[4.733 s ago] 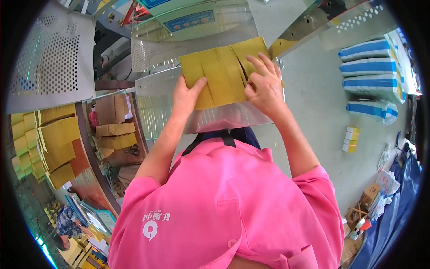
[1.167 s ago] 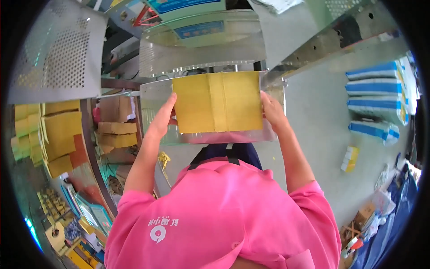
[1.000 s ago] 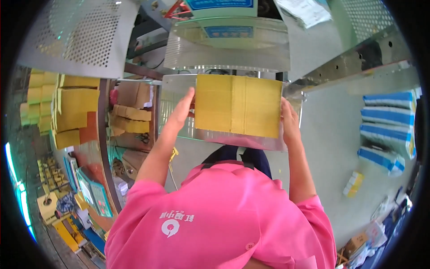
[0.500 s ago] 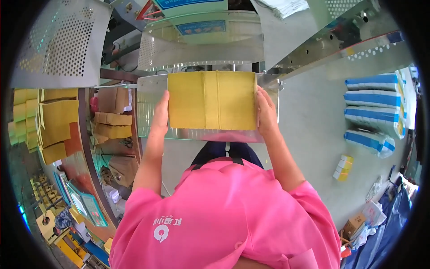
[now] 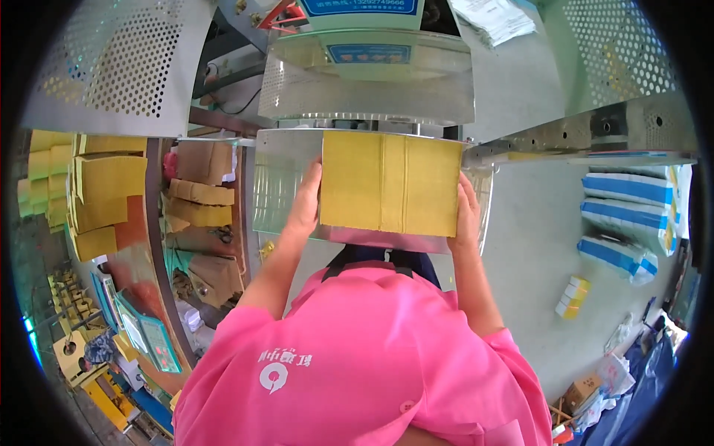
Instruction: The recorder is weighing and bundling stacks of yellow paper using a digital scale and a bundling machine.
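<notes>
A yellow-brown cardboard box (image 5: 353,182) is in front of me, its broad face turned up and two crease lines running across its middle. My left hand (image 5: 306,199) presses against its left side. On the opposite side my right hand (image 5: 467,212) grips the right edge, fingers pointing away from me. Both hands hold the box between them; the fingertips are partly hidden by its sides. Under and behind it lies a shiny steel work surface (image 5: 286,182), just in front of a machine with a steel cover (image 5: 368,78).
Perforated metal panels (image 5: 130,67) stand at far left and far right. A steel rail (image 5: 580,134) slants in from the right. Shelving on the left carries cardboard pieces (image 5: 111,186). Blue-and-white wrapped bundles (image 5: 625,215) and a small yellow-white stack (image 5: 573,297) rest on the floor at right.
Box and both hands sit farther right and slightly lower in the picture; the surroundings have shifted too, as my head view moved. Both hands keep their hold on the box.
</notes>
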{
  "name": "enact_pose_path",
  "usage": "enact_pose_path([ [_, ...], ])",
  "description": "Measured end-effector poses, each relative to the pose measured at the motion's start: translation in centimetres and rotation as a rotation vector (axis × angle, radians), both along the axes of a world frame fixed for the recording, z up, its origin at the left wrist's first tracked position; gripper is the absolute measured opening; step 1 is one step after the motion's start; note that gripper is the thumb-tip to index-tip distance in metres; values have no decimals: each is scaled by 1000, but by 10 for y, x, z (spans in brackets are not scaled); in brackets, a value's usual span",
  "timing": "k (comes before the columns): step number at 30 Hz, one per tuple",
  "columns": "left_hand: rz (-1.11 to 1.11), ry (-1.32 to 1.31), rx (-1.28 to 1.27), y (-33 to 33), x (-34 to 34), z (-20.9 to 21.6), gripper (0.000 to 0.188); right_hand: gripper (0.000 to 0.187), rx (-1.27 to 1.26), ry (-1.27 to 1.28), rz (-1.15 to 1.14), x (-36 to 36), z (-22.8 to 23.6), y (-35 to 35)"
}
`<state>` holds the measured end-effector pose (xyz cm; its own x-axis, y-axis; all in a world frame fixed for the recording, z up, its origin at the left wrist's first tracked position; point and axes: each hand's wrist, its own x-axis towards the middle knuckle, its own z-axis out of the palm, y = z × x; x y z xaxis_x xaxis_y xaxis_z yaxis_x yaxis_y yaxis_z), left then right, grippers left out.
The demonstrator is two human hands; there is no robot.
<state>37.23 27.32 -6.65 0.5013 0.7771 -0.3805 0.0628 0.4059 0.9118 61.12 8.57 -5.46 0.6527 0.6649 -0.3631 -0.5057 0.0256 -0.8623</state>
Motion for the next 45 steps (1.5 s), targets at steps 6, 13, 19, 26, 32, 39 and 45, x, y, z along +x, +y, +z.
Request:
enact_pose_path([
  [6,93,-335,-346,-4,28,11,56,45,108,110,15,-8,14,30],
  [13,47,-382,-248,46,57,16,57,54,48,-372,175,25,30,79],
  [19,-17,-394,-199,57,73,17,61,55,-7,22,49,39,-2,84],
  [26,-14,-382,-75,65,70,9,53,55,-25,-204,73,33,12,87],
  [32,-52,-426,-62,54,62,27,60,58,57,-5,-20,30,11,81],
  [39,-32,-358,-83,46,74,21,60,58,186,15,89,38,3,89],
  [45,-7,-316,-104,45,74,19,56,54,222,8,106,42,-1,88],
])
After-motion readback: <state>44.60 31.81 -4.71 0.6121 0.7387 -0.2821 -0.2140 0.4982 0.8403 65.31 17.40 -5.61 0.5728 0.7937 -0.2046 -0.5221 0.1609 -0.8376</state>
